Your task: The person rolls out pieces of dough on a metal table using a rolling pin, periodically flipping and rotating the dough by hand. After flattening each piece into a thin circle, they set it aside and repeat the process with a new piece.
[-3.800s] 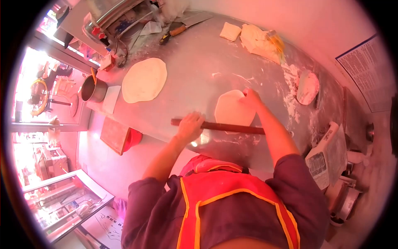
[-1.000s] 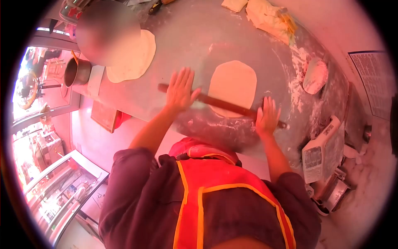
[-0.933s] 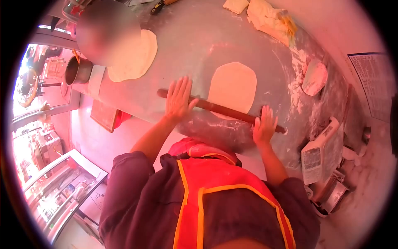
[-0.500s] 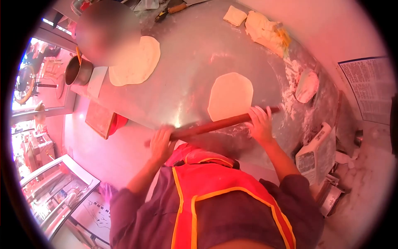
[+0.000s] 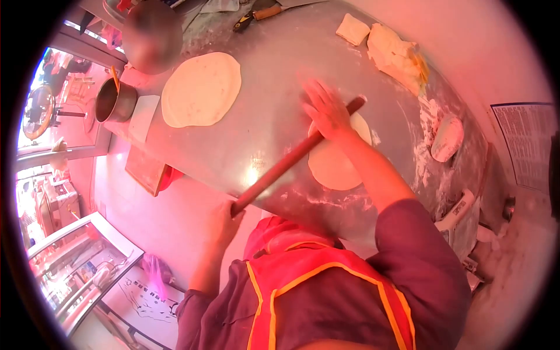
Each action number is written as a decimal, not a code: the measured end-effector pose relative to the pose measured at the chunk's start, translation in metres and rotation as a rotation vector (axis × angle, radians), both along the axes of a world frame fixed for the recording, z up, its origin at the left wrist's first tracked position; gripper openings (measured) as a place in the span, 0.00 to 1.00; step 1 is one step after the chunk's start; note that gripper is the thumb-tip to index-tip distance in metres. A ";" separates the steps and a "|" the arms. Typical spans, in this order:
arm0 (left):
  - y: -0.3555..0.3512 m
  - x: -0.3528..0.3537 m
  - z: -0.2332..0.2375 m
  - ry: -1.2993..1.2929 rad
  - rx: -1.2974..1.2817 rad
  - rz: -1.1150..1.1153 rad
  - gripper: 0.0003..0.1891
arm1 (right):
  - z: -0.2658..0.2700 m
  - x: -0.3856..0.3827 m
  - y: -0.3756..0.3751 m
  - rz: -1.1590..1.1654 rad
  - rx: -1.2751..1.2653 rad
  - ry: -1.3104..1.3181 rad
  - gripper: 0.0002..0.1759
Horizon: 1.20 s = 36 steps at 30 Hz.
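A dark red rolling pin (image 5: pixel 280 171) lies slantwise across the metal worktop, its upper part over a flat oval of dough (image 5: pixel 335 165). My left hand (image 5: pixel 220 219) is closed round the pin's lower end, at the table's front edge. On the upper part of the pin rests my right hand (image 5: pixel 328 112), palm down with its fingers stretched out and somewhat blurred; it partly hides the pin and the dough. A larger flat dough sheet (image 5: pixel 201 89) lies at the upper left.
A metal pot (image 5: pixel 115 104) stands at the left edge beside a white board (image 5: pixel 143 118). Folded dough (image 5: pixel 352 29), a dough lump (image 5: pixel 395 56) and a floury scoop-like object (image 5: pixel 447 138) lie at the right. Tools with handles (image 5: pixel 256 16) lie at the back.
The rolling pin has swung to a steeper slant. My right hand has moved up and left and opened over it. The small dough appears lower in view, with the pin crossing its upper left.
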State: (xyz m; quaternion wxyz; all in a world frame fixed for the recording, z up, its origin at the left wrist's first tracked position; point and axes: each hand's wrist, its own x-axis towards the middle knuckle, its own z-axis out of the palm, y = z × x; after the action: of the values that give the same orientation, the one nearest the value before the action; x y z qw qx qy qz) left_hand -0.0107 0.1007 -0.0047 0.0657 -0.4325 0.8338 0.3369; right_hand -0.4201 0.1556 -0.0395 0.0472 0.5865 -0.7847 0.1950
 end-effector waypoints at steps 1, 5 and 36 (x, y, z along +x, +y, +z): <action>0.008 0.000 -0.004 -0.031 0.046 -0.026 0.13 | 0.004 0.003 0.033 0.008 0.046 -0.006 0.31; 0.048 -0.009 -0.005 -0.040 0.108 -0.089 0.11 | 0.003 0.026 0.165 -0.074 0.071 -0.176 0.32; 0.044 -0.156 -0.005 1.057 1.428 0.385 0.25 | -0.038 -0.079 0.327 -1.601 0.053 -0.305 0.40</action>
State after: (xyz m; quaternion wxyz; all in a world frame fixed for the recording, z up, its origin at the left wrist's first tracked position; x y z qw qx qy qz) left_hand -0.1672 0.1448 -0.0095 -0.1302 -0.2098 0.2614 0.9331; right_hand -0.4995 0.4827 -0.0773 0.0508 -0.1841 -0.9682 0.1614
